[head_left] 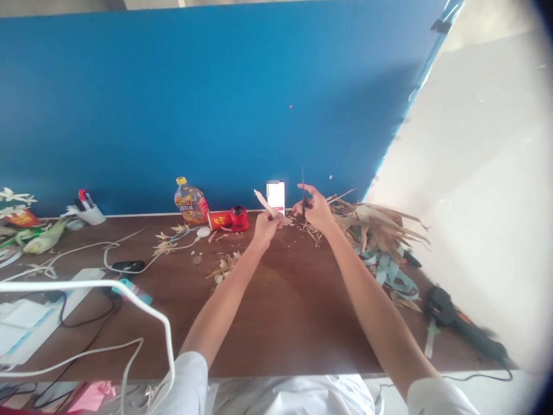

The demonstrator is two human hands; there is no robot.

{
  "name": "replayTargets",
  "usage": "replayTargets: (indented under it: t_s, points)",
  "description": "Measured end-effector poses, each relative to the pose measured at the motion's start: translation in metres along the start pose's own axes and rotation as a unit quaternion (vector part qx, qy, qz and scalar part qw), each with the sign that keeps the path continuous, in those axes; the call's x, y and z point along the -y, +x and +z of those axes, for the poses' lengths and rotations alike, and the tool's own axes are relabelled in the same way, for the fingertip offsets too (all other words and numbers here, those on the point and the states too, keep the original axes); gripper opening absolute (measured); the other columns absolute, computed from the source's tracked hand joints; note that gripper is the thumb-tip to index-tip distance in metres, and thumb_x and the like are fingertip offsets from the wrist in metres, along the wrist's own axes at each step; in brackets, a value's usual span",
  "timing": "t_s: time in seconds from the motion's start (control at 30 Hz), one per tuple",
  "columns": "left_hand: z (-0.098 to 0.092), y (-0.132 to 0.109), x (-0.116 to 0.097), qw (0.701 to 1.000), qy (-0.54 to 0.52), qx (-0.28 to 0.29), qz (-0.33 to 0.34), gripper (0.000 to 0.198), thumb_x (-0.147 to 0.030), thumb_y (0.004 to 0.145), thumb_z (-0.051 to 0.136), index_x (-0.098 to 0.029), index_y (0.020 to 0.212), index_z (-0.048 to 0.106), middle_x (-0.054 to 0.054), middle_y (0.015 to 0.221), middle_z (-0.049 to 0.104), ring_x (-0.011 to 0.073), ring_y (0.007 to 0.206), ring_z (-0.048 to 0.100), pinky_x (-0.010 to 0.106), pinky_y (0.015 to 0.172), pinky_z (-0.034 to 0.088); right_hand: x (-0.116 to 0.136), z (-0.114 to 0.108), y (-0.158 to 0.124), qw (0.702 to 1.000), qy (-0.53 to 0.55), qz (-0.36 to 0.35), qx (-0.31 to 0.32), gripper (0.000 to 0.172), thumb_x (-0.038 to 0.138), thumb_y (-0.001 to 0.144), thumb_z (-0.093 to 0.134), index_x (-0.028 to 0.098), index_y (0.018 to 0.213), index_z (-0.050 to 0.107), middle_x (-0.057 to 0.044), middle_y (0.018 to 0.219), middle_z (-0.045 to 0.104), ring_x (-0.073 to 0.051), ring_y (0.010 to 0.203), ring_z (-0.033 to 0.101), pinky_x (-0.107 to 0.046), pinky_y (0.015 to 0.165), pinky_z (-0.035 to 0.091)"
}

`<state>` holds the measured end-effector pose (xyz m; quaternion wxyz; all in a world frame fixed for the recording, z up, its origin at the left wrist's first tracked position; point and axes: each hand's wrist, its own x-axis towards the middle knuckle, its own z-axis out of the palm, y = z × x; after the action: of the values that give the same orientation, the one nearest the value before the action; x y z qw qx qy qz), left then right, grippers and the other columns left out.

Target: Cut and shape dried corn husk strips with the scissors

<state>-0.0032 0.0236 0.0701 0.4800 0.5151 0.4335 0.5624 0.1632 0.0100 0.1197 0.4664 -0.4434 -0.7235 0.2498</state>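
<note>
My left hand (pixel 265 229) pinches a pale strip of dried husk (pixel 263 200), which slants up and to the left from the fingers. My right hand (pixel 318 211), a little to the right, has its fingers around dark scissors (pixel 303 193) with the blades pointing up. A gap separates the scissors from the strip. Behind the left hand, a lit phone (pixel 279 193) leans upright against the blue panel. Dry husks (pixel 371 222) lie heaped beside my right hand, and small husk scraps (pixel 227 266) are scattered left of my left forearm.
A bottle (pixel 190 202), a red container (pixel 239 219) and a pen cup (pixel 93 214) stand along the blue panel (pixel 216 104). A glue gun (pixel 453 320) rests at the right edge. White cables and a power strip (pixel 78 294) occupy the left side of the brown table (pixel 298 328).
</note>
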Motion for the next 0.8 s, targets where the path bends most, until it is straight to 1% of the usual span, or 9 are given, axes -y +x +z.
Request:
replayTargets:
  t_s: [0.07,0.13,0.2,0.27,0.37,0.53,0.63,0.73,0.8]
  points:
    - [0.000,0.000,0.000,1.000,-0.005,-0.002,-0.002,0.020,-0.029,0.069,0.071,-0.011,0.074,0.065,0.003,0.061,0.058,0.0089,0.053,0.049,0.022,0.050,0.038,0.001,0.000,0.001,0.999,0.034,-0.006,0.015,0.068,0.024,0.076,0.054,0.019,0.141,0.034,-0.003,0.082,0.066,-0.015,0.068,0.060,-0.027,0.064,0.047]
    - [0.001,0.000,-0.001,1.000,-0.005,0.001,0.006,0.019,-0.029,0.071,0.069,-0.011,0.073,0.064,0.002,0.059,0.057,0.0081,0.052,0.047,0.021,0.050,0.037,0.003,0.002,0.000,0.999,-0.006,-0.035,0.036,0.066,0.021,0.072,0.057,0.018,0.136,0.043,-0.003,0.081,0.065,-0.014,0.069,0.058,-0.025,0.064,0.045]
    - [0.003,-0.002,-0.002,1.000,-0.004,0.005,0.004,0.018,-0.030,0.071,0.068,-0.012,0.072,0.063,0.001,0.060,0.057,0.0078,0.052,0.047,0.021,0.049,0.036,0.005,0.005,-0.001,0.994,-0.076,-0.061,0.050,0.062,0.017,0.070,0.056,0.018,0.132,0.049,-0.002,0.079,0.064,-0.014,0.070,0.057,-0.024,0.064,0.043]
    - [0.005,-0.004,-0.003,1.000,-0.002,0.007,-0.006,0.019,-0.031,0.072,0.067,-0.012,0.072,0.063,0.001,0.059,0.056,0.0078,0.051,0.046,0.021,0.049,0.034,0.008,0.007,-0.002,0.986,-0.138,-0.074,0.059,0.062,0.013,0.070,0.054,0.019,0.132,0.050,-0.002,0.078,0.064,-0.014,0.070,0.056,-0.023,0.064,0.041]
    - [0.005,-0.007,-0.004,1.000,0.012,0.013,-0.007,0.023,-0.035,0.072,0.066,-0.013,0.067,0.060,-0.001,0.053,0.051,0.0074,0.048,0.042,0.021,0.047,0.030,0.010,0.008,-0.004,0.972,-0.212,-0.077,0.061,0.069,0.010,0.068,0.052,0.023,0.135,0.047,-0.002,0.079,0.066,-0.016,0.071,0.057,-0.023,0.064,0.039]
    - [0.004,-0.006,-0.001,0.999,0.027,0.021,-0.019,0.028,-0.038,0.071,0.068,-0.014,0.062,0.057,-0.002,0.049,0.049,0.0074,0.045,0.040,0.021,0.045,0.027,0.010,0.010,-0.005,0.947,-0.313,-0.061,0.046,0.068,0.016,0.069,0.056,0.025,0.135,0.048,-0.005,0.085,0.068,-0.020,0.074,0.057,-0.025,0.064,0.036]
    - [0.003,-0.006,-0.003,0.999,0.029,0.030,-0.028,0.027,-0.038,0.072,0.067,-0.014,0.064,0.059,-0.001,0.050,0.050,0.0081,0.045,0.042,0.022,0.046,0.029,0.008,0.011,-0.004,0.954,-0.293,-0.052,0.040,0.067,0.016,0.068,0.056,0.024,0.134,0.048,-0.003,0.080,0.068,-0.019,0.070,0.056,-0.024,0.062,0.035]
    - [0.002,-0.006,-0.006,0.999,0.034,0.022,-0.022,0.030,-0.041,0.072,0.068,-0.014,0.063,0.059,-0.001,0.049,0.051,0.0083,0.045,0.042,0.022,0.046,0.030,0.006,0.011,-0.004,0.973,-0.224,-0.043,0.041,0.065,0.018,0.069,0.056,0.023,0.134,0.046,0.000,0.072,0.066,-0.017,0.063,0.054,-0.023,0.059,0.035]
    - [0.002,-0.006,-0.007,0.999,0.033,0.022,-0.013,0.035,-0.046,0.072,0.068,-0.014,0.061,0.059,0.000,0.050,0.052,0.0086,0.045,0.043,0.022,0.046,0.030,0.004,0.011,-0.003,0.982,-0.181,-0.031,0.034,0.063,0.021,0.071,0.056,0.022,0.132,0.046,0.000,0.071,0.066,-0.015,0.059,0.052,-0.023,0.057,0.036]
